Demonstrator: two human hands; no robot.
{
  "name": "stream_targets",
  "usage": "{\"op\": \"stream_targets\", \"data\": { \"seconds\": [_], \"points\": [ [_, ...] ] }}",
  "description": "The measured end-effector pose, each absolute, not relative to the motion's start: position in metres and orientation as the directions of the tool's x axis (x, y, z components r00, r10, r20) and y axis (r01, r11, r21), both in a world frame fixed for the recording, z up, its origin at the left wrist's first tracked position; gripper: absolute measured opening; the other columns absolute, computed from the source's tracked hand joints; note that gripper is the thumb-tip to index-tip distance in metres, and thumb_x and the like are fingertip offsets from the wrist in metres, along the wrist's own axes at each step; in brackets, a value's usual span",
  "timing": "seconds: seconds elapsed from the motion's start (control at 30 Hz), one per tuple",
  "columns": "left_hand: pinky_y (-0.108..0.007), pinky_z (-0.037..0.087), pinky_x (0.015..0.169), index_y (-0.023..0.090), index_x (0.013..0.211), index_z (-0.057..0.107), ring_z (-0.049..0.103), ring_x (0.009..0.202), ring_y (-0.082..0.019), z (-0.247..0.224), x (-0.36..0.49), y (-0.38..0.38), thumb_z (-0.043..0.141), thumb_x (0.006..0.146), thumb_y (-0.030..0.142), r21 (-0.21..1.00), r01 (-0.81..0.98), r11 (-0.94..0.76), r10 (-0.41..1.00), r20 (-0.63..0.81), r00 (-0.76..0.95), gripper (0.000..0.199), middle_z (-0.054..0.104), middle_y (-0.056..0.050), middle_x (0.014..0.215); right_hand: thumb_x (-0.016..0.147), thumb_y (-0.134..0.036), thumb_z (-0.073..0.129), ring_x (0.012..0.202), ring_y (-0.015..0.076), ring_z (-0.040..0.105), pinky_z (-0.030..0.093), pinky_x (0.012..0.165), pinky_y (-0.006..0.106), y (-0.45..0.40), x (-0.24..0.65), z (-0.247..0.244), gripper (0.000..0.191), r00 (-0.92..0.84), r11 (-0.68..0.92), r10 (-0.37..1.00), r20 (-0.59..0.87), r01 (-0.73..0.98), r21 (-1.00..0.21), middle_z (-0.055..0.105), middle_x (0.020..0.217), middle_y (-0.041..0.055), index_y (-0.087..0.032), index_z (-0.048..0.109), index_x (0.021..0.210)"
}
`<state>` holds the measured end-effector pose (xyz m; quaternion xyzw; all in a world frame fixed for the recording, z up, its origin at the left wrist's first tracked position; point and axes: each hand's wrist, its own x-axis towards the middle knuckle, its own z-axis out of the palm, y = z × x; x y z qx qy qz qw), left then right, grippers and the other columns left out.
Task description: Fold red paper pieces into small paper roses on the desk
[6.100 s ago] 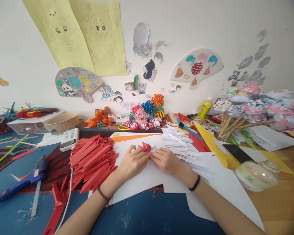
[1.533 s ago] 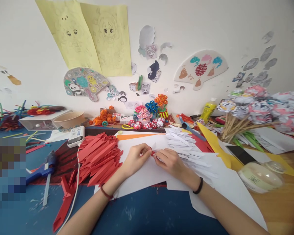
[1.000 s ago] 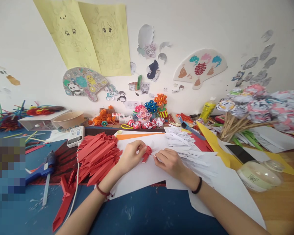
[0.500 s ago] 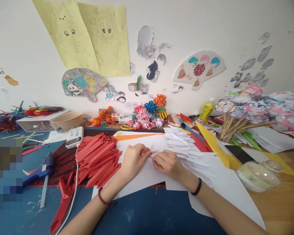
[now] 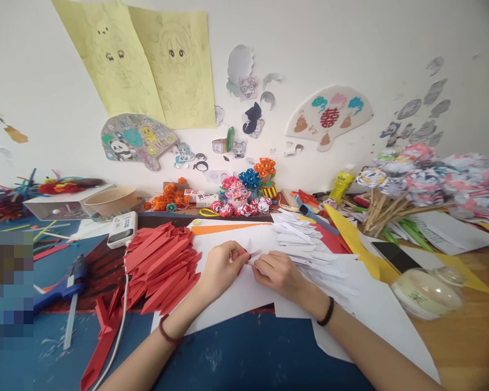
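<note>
My left hand [image 5: 222, 270] is closed, pinching a small folded piece of red paper [image 5: 245, 255] between thumb and forefinger. White paper strips [image 5: 255, 253] stick out of it, one upward and one to the right. Close beside it, my right hand [image 5: 279, 276] is closed too, thumb and fingertips pressed at the lower end of the white paper; the exact grip is partly hidden. Both hands are over white sheets [image 5: 224, 314]. Left of them lies a heap of folded red paper strips [image 5: 163, 266], and to the right a pile of folded white strips [image 5: 297, 236].
A blue glue gun [image 5: 75, 279] and a white cable [image 5: 123, 309] lie at left. Paper flowers [image 5: 242, 195] stand along the wall. On the right are a phone [image 5: 395, 256], a glass jar [image 5: 427, 293], yellow paper [image 5: 354, 244] and a bunch of stick-stemmed paper flowers [image 5: 407, 179].
The white strip's end now shows above my right fingertips, and more red paper is visible at my left fingertips. Both hands stay nearly in place; the view shifts slightly.
</note>
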<state>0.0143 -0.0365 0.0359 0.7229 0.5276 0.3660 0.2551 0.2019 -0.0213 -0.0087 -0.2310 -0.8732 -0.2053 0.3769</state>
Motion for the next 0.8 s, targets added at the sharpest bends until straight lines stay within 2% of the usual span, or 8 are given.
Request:
{"op": "stream_targets", "data": {
  "seconds": [0.1, 0.2, 0.43, 0.6, 0.8],
  "points": [
    [-0.027, 0.036, 0.065, 0.018, 0.073, 0.066, 0.05, 0.066, -0.014, 0.036, 0.013, -0.036, 0.062, 0.083, 0.03, 0.784, 0.517, -0.344, 0.939, 0.285, 0.192, 0.016, 0.06, 0.001, 0.066, 0.094, -0.01, 0.048, 0.056, 0.0125, 0.043, 0.033, 0.057, 0.029, -0.02, 0.202, -0.01, 0.029, -0.598, 0.81, 0.271, 0.754, 0.565, 0.157, 0.05, 0.059, -0.0019, -0.018, 0.051, 0.067],
    [-0.029, 0.038, 0.071, 0.019, 0.07, 0.065, 0.05, 0.073, -0.016, 0.039, 0.014, -0.038, 0.064, 0.082, 0.027, 0.737, 0.544, -0.401, 0.915, 0.345, 0.207, 0.015, 0.06, 0.0, 0.069, 0.093, -0.01, 0.048, 0.055, 0.0127, 0.042, 0.032, 0.057, 0.028, -0.019, 0.201, -0.013, 0.029, -0.587, 0.809, 0.287, 0.757, 0.572, 0.137, 0.048, 0.058, -0.0019, -0.018, 0.05, 0.065],
    [-0.033, 0.034, 0.073, 0.021, 0.075, 0.065, 0.05, 0.079, -0.019, 0.035, 0.02, -0.042, 0.06, 0.089, 0.025, 0.489, 0.739, -0.463, 0.86, 0.449, 0.242, 0.016, 0.064, -0.002, 0.076, 0.094, -0.014, 0.048, 0.056, 0.0134, 0.043, 0.032, 0.057, 0.029, -0.019, 0.198, -0.018, 0.03, -0.562, 0.782, 0.304, 0.769, 0.609, 0.136, 0.048, 0.059, -0.0011, -0.018, 0.05, 0.064],
    [-0.034, 0.029, 0.07, 0.022, 0.078, 0.065, 0.05, 0.082, -0.022, 0.028, 0.022, -0.044, 0.063, 0.089, 0.031, 0.269, 0.847, -0.458, 0.825, 0.483, 0.293, 0.014, 0.065, -0.003, 0.079, 0.093, -0.011, 0.048, 0.054, 0.0136, 0.04, 0.03, 0.055, 0.03, -0.019, 0.198, -0.018, 0.033, -0.586, 0.766, 0.243, 0.773, 0.605, 0.218, 0.047, 0.057, -0.0015, -0.019, 0.047, 0.061],
    [-0.037, 0.029, 0.07, 0.021, 0.082, 0.062, 0.048, 0.081, -0.022, 0.025, 0.026, -0.052, 0.053, 0.093, 0.022, 0.106, 0.875, -0.472, 0.775, 0.522, 0.355, 0.014, 0.064, -0.005, 0.08, 0.094, -0.01, 0.05, 0.053, 0.0132, 0.039, 0.028, 0.054, 0.031, -0.02, 0.199, -0.017, 0.033, -0.633, 0.728, 0.172, 0.755, 0.598, 0.336, 0.043, 0.056, -0.0023, -0.019, 0.046, 0.062]
  ]
}}
